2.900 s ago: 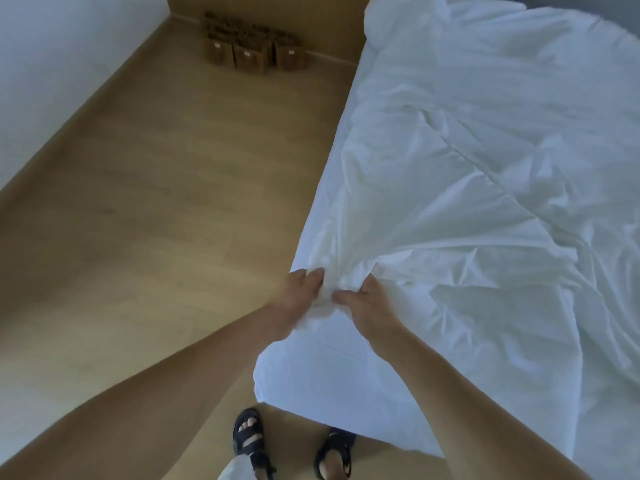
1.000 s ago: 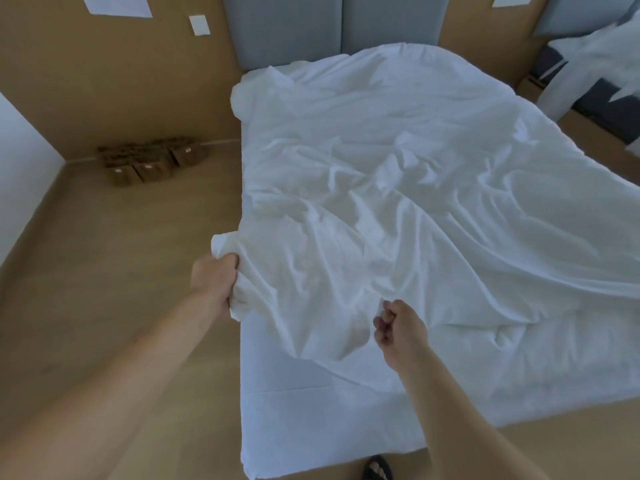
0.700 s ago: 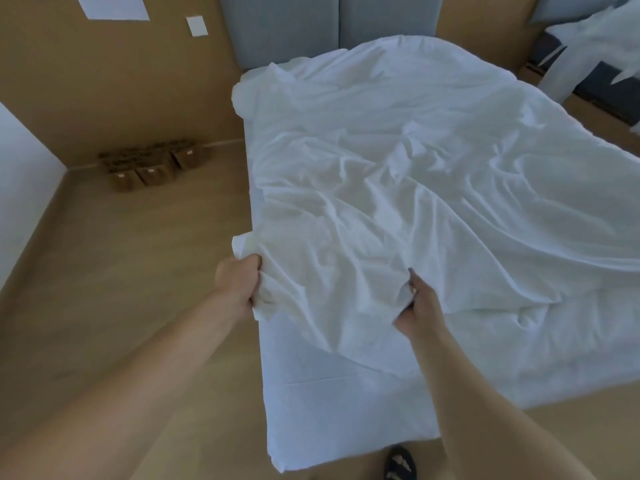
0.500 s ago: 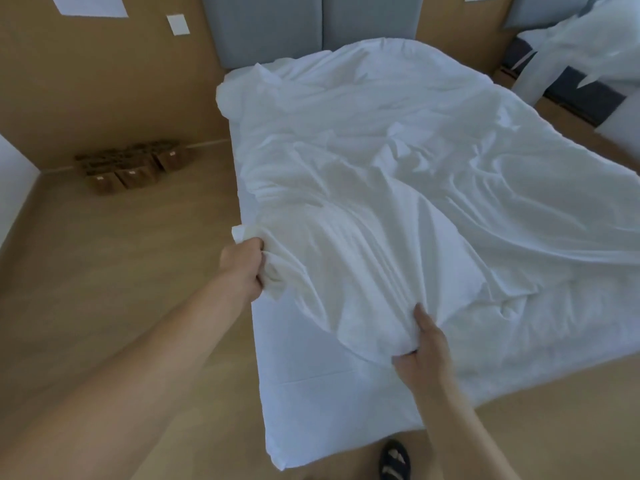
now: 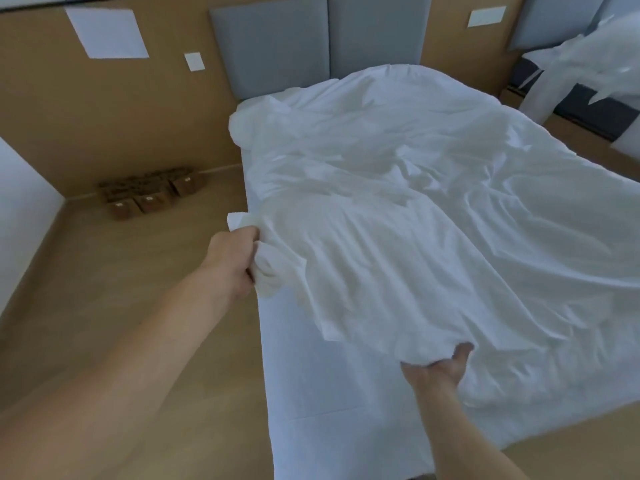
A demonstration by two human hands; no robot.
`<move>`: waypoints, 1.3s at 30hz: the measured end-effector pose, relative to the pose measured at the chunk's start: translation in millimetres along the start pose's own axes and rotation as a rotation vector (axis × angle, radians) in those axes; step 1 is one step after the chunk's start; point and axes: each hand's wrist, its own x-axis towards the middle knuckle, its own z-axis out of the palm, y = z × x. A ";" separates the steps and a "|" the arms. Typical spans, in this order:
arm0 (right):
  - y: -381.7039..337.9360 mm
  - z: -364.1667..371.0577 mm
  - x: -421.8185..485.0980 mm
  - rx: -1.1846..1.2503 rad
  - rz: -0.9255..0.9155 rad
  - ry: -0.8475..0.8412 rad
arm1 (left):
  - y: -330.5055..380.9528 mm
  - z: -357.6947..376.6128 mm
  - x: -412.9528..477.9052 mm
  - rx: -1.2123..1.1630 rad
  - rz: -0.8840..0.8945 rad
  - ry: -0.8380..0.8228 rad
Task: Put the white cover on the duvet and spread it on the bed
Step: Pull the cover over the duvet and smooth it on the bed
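Bed [image 5: 311, 410]: a rectangular mattress in a smooth, taut white sheet, running from 6 o'clock up to 12 o'clock. Only its near corner shows bare.

White cover [image 5: 415, 237]: thin, soft, heavily creased cloth lying over most of the bed, with long folds fanning toward 3 o'clock. Its near edge is lifted clear of the sheet.

Floor [image 5: 121, 289]: pale wood-grain boards filling the 9 o'clock side.

Wall [image 5: 69, 116]: flat tan panelling at 11 o'clock.

Headboard [image 5: 277, 46]: two padded grey fabric rectangles at 12 o'clock.

Boxes [image 5: 149, 195]: a cluster of small brown cubes on the floor against the wall at 10 o'clock.

Left hand [image 5: 235, 258]: at 9 o'clock, fingers curled tight round a bunched corner of the cover.

Right hand [image 5: 436, 370]: at 5 o'clock, palm up and thumb out. Its fingers are buried under the cover's hem, so whether they clasp the cloth cannot be told.

Paper sheet [image 5: 107, 32]: a flat white square on the wall at 11 o'clock.
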 end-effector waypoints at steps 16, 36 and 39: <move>-52.5 113.5 -9.2 -0.477 -0.221 -0.333 | -112.1 -62.2 17.7 0.803 -0.233 -0.136; -123.4 44.2 30.8 -0.334 -0.259 -0.007 | -191.7 -45.2 82.7 0.707 -0.333 0.114; -133.2 70.4 37.6 -0.355 -0.313 -0.033 | -155.0 0.8 69.3 0.475 -0.364 0.163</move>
